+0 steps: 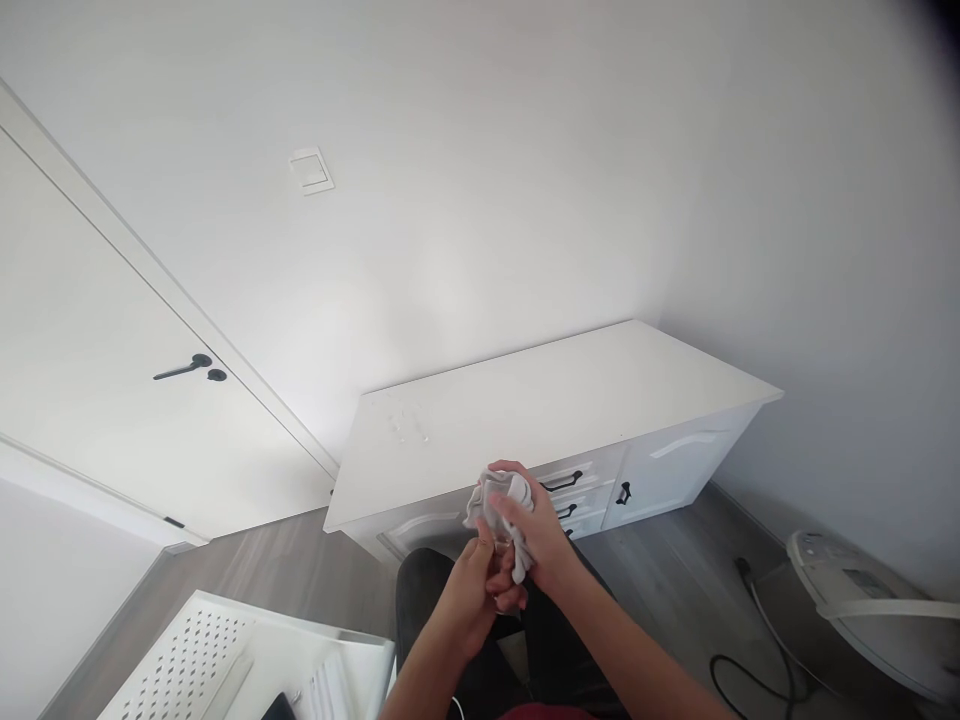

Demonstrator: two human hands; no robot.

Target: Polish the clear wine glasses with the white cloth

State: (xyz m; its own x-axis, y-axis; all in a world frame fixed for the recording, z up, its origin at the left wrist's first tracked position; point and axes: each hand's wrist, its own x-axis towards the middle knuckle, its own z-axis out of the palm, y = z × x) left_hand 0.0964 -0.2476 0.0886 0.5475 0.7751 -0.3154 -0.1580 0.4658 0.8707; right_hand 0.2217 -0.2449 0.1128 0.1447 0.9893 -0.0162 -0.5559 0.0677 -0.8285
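Both my hands meet in front of me, low in the head view, over the front edge of a white cabinet. My right hand is closed around a crumpled light grey cloth. My left hand comes up from below with its fingers curled onto the lower part of the same cloth. A few small drops or marks show on the cabinet top at its left end.
The cabinet has drawers with black handles and stands against a white wall. A white door with a black lever handle is at the left. A white perforated tray lies at lower left. A round white appliance with a black cable sits on the floor at right.
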